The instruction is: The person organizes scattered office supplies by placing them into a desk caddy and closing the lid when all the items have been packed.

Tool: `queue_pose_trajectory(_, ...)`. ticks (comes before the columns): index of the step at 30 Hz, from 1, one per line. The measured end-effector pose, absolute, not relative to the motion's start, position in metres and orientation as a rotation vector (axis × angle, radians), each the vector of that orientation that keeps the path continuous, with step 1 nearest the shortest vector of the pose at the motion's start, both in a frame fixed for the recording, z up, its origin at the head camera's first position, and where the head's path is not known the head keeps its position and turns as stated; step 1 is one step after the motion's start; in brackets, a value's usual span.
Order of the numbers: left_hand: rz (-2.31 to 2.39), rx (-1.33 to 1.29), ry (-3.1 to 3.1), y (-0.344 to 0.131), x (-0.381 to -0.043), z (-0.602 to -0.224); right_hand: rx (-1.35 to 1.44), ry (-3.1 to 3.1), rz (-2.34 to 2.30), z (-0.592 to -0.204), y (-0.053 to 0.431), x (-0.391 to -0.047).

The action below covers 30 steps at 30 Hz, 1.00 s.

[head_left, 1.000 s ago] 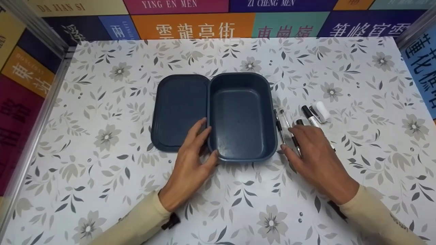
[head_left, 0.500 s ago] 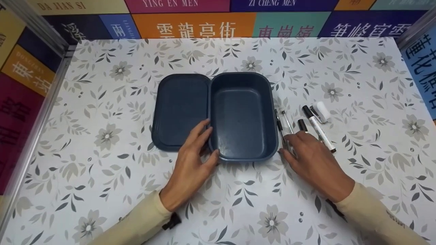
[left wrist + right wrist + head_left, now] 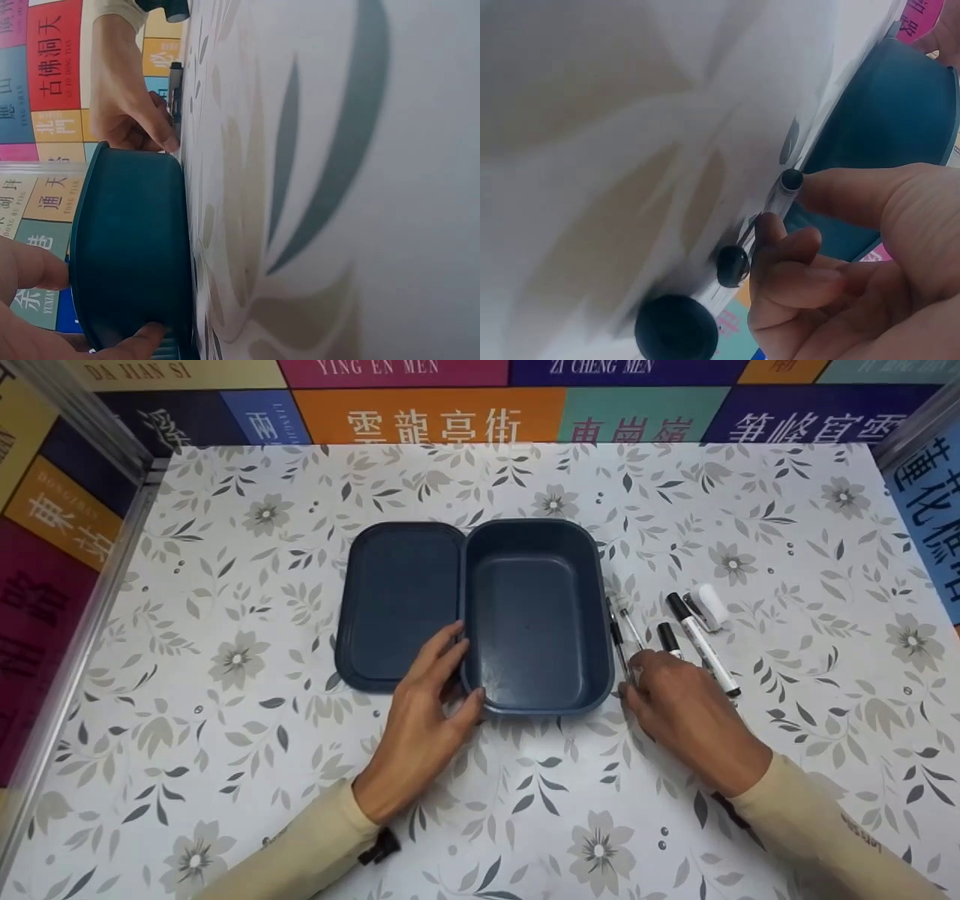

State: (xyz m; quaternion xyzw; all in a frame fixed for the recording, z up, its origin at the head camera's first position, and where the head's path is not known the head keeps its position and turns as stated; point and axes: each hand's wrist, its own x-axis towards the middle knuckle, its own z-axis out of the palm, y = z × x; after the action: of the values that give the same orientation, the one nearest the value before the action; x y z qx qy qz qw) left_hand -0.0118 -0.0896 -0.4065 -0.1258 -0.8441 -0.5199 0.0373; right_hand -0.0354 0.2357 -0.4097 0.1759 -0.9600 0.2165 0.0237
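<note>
The right hand [image 3: 682, 705] pinches a slim clear plastic pen [image 3: 780, 199], lying between the dark-blue rectangular plastic box [image 3: 529, 615] and the white floral tabletop's [image 3: 832, 720] right edge; the left hand [image 3: 424, 720], fingers extended, touches the box, perhaps steadying it.

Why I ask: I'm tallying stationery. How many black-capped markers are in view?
2. One marker has its cap end by the white object; the second marker lies just left of it in the head view, partly covered by the right hand. More could be hidden beneath.
</note>
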Motion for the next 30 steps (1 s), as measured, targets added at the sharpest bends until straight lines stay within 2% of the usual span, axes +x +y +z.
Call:
queue_pose_trajectory(15,-1.728,-0.328,-2.559,-0.088,-0.014,-0.407,0.441,-2.967,0.787,-0.406,0.239,-0.041)
queue_pose_trajectory(30,-1.709,-0.336,-2.577,-0.087,-0.015,-0.408,0.273,-2.740,0.983,-0.381,0.243,-0.048)
